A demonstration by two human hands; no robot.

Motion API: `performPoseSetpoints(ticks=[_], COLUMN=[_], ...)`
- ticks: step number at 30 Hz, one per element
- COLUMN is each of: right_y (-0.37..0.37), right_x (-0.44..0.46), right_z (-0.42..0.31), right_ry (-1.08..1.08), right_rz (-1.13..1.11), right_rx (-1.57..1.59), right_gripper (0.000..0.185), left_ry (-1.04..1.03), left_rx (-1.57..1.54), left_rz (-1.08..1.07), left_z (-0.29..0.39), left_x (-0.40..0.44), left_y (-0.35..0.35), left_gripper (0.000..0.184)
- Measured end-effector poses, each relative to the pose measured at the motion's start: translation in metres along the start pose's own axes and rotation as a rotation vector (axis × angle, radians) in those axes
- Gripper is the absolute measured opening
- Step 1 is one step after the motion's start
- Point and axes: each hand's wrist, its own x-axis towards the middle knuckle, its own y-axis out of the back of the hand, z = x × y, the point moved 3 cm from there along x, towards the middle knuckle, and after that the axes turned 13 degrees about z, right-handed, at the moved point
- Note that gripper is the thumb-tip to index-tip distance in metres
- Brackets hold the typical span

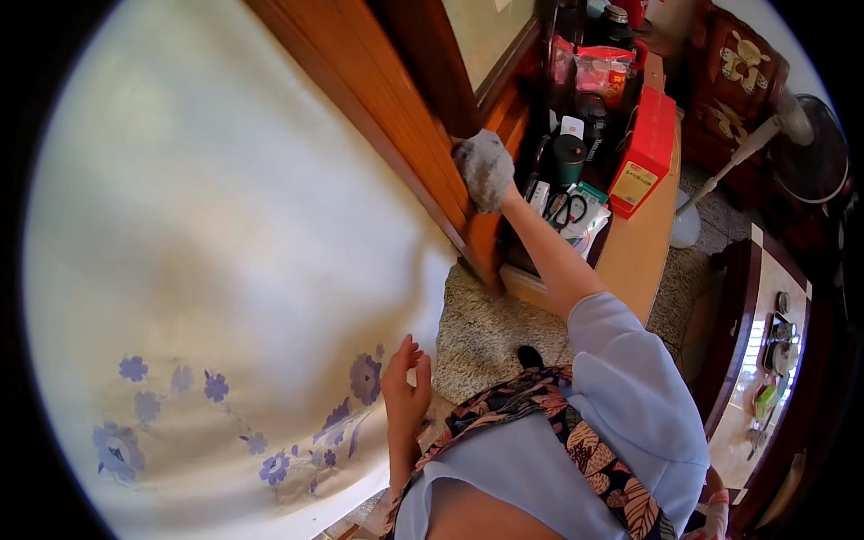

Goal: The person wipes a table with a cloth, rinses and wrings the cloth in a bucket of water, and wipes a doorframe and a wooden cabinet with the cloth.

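Note:
A fluffy grey mitt or cloth (487,169) covers my right hand from the wrist on. It rests against the brown wooden frame (396,112), and the fingers are hidden under it. Nothing shows in my left hand (407,387), which hangs lower down with fingers loosely bent and the thumb apart. Close to that hand is a pale wall-like surface (234,225), with purple flowers (364,378) along its lower part. Whether the hand touches it, I cannot tell.
A wooden cabinet (634,261) on the right bears a red box (643,148), a dark green canister (569,157), black-handled scissors (567,211) and packets. Farther right stand a low table (733,378), a fan-like stand (747,153) and a dark chair (729,72). A shaggy rug (486,333) covers the floor.

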Motion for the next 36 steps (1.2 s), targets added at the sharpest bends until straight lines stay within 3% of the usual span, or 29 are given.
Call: performPoseSetpoints(ticks=[1, 2, 5, 6, 8, 10, 15, 17, 20, 21, 23, 24, 26, 27, 29, 30, 32, 34, 36], right_y=[0.016, 0.056, 0.039, 0.034, -0.015, -0.024, 0.015, 0.024, 0.028, -0.032, -0.047, -0.056, -0.013, 0.011, 0.059, 0.081, 0.056, 0.044, 0.080], right_x=[-0.008, -0.006, -0.031, -0.037, -0.049, -0.055, -0.049, -0.061, -0.111, -0.130, -0.165, -0.182, -0.196, -0.184, -0.170, -0.169, -0.179, -0.179, -0.189], right_z=[-0.007, -0.012, -0.014, -0.024, -0.024, -0.023, -0.021, -0.037, -0.055, -0.036, -0.037, -0.044, -0.122, -0.124, -0.171, -0.184, -0.184, -0.182, -0.204], right_ry=[-0.024, -0.011, -0.128, -0.133, -0.481, -0.337, 0.133, 0.336, 0.579, 0.454, -0.031, -0.292, -0.338, -0.374, -0.214, -0.165, -0.372, -0.188, -0.022], right_rz=[-0.037, -0.013, 0.579, 0.532, 0.527, 0.698, 0.275, 0.239, 0.358, 0.330, 0.152, 0.072, 0.021, 0.000, -0.235, -0.142, -0.032, 0.035, 0.177], right_rx=[0.077, -0.084, 0.237, 0.188, 0.849, 0.823, 0.349, 0.177, -0.118, -0.121, 0.731, 1.273, 1.944, 2.298, 2.224, 2.165, 1.710, 1.358, 1.069], right_gripper=[0.033, 0.008, 0.033, 0.030, 0.033, 0.036, 0.027, 0.024, 0.022, 0.013, 0.003, 0.012, 0.021, 0.025, 0.038, 0.038, 0.031, 0.019, 0.012], left_ry=[-0.029, -0.060, -0.057, -0.040, -0.024, -0.011, -0.097, -0.121, -0.213, -0.279, -0.198, -0.180, -0.148, -0.205, -0.292, -0.383, -0.413, -0.130, 0.148], left_rx=[0.004, 0.004, -0.006, -0.008, -0.016, -0.044, -0.080, -0.037, 0.196, 0.276, 0.379, 0.401, 0.428, 0.487, 0.553, 0.699, 0.910, 0.899, 0.574], left_rz=[0.013, 0.031, 0.071, 0.083, 0.079, 0.097, 0.288, 0.516, 0.896, 1.046, 1.248, 1.283, 1.330, 1.321, 1.311, 1.304, 1.478, 1.607, 1.681], left_z=[-0.004, -0.008, -0.015, -0.017, -0.025, -0.030, -0.031, -0.023, -0.018, -0.023, -0.031, -0.034, -0.047, -0.021, -0.028, -0.036, -0.037, -0.049, -0.097], left_x=[-0.004, -0.007, -0.015, -0.018, -0.022, -0.029, -0.037, -0.049, -0.073, -0.084, -0.107, -0.113, -0.122, -0.117, -0.133, -0.146, -0.172, -0.198, -0.228], left_y=[0.003, 0.005, 0.010, 0.014, 0.018, 0.020, 0.048, 0.081, 0.139, 0.157, 0.188, 0.197, 0.211, 0.191, 0.206, 0.206, 0.231, 0.271, 0.307], left_gripper=[0.039, 0.039, 0.040, 0.041, 0.041, 0.042, 0.043, 0.044, 0.049, 0.054, 0.060, 0.062, 0.066, 0.067, 0.070, 0.076, 0.081, 0.095, 0.100])
